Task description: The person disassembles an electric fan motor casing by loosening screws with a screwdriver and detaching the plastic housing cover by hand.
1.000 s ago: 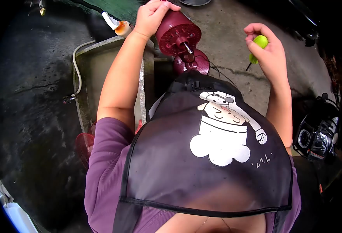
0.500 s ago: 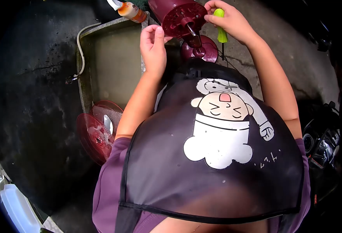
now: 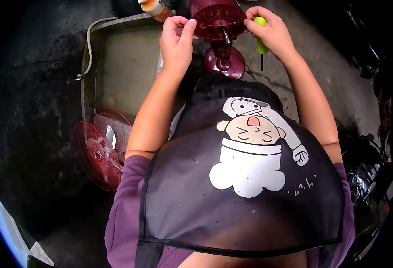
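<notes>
A dark red fan motor housing (image 3: 218,20) is at the top of the head view, its vented front and metal shaft facing me. My left hand (image 3: 177,43) has thumb and fingers closed at the housing's left rim. On the opposite rim, the thumb and fingertips of my right hand (image 3: 271,35) are pinched together. That same hand also holds a screwdriver (image 3: 261,38) with a bright green handle, its dark shank pointing down. Below the housing stands the fan's round dark red base (image 3: 232,66). The upper end of the housing is cut off by the frame.
On the left is a stone basin (image 3: 87,85) holding murky water, with a pale hose (image 3: 89,49) over its edge. An orange-and-white bottle (image 3: 157,10) stands at its far corner. Red fan guards and blades (image 3: 99,154) lie beside my left arm. Dark plastic-like items (image 3: 361,183) are at right.
The camera view has shifted slightly, so the housing and both hands sit a little further right. My hands remain at the two sides of the housing, and the screwdriver stays in my right hand.
</notes>
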`<state>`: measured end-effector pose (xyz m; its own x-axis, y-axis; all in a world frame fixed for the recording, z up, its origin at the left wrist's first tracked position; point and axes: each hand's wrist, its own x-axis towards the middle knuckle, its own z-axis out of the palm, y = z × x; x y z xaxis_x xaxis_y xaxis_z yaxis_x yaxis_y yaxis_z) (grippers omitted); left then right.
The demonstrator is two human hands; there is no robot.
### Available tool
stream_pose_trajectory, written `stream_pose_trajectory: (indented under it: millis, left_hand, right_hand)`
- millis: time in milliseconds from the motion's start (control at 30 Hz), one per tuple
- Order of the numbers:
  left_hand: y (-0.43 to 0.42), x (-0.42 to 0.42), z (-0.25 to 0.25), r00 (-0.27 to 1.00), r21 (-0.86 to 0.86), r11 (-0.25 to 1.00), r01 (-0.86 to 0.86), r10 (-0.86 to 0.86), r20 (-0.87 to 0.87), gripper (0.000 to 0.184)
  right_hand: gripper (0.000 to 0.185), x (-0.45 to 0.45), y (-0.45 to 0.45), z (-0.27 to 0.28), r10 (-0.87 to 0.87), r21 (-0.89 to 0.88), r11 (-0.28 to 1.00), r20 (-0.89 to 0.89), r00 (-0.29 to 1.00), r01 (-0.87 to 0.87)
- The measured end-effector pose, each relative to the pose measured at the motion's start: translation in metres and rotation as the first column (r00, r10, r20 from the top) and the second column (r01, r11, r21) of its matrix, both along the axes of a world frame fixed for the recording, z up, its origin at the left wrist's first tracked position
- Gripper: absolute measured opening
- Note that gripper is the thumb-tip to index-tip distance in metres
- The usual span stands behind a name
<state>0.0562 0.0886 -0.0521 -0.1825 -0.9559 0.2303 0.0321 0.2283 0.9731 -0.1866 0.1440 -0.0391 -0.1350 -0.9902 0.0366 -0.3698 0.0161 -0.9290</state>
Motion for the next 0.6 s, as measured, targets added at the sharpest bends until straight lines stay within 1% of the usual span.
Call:
stream_pose_trajectory:
  millis: [33, 100, 167, 233, 300, 433, 500, 533, 600]
  left_hand:
    - [-0.003, 0.001, -0.002, 1.000, -0.005, 1.000, -0.001, 0.001, -0.001, 0.019]
    - [-0.007, 0.003, -0.007, 1.000, -0.012, 1.000, -0.004, 0.004, -0.019, 0.020]
    - [-0.006, 0.006, -0.009, 1.000, -0.010, 1.000, 0.006, -0.006, -0.015, 0.021]
    - [-0.006, 0.006, -0.005, 1.000, -0.010, 1.000, 0.019, -0.019, -0.013, 0.021]
    - [-0.003, 0.004, 0.001, 0.999, 0.001, 0.999, 0.034, -0.034, -0.006, 0.022]
    - [0.004, -0.002, 0.016, 0.999, 0.016, 0.999, 0.036, -0.036, -0.012, 0.022]
    - [0.005, -0.003, 0.019, 0.995, 0.026, 0.996, 0.085, -0.086, 0.047, 0.017]
    - [0.006, -0.004, 0.020, 0.995, 0.023, 0.996, 0.086, -0.087, 0.045, 0.017]
    - [0.010, -0.006, 0.023, 0.989, 0.024, 0.994, 0.102, -0.104, 0.108, 0.018]
  right_hand:
    - [0.015, 0.001, 0.000, 0.003, 0.001, -0.005, 1.000, -0.001, 1.000, -0.001]
    - [0.015, 0.005, 0.000, 0.008, 0.007, -0.006, 1.000, 0.077, 0.997, -0.006]
    - [0.015, 0.006, -0.001, 0.009, -0.006, -0.005, 1.000, 0.063, 0.998, 0.007]
    - [0.016, 0.004, -0.003, 0.010, -0.023, -0.007, 1.000, 0.047, 0.999, 0.023]
    - [0.017, 0.002, -0.005, 0.005, -0.034, 0.037, 0.999, 0.114, 0.993, 0.030]
    - [0.017, -0.002, -0.008, -0.006, -0.055, 0.042, 0.998, 0.142, 0.988, 0.049]
    - [0.016, -0.003, -0.008, -0.008, -0.071, 0.064, 0.996, 0.168, 0.983, 0.062]
    - [0.016, -0.004, -0.007, -0.008, -0.072, 0.061, 0.996, 0.166, 0.983, 0.063]
    - [0.013, -0.004, -0.006, -0.007, -0.084, 0.098, 0.993, 0.153, 0.985, 0.069]
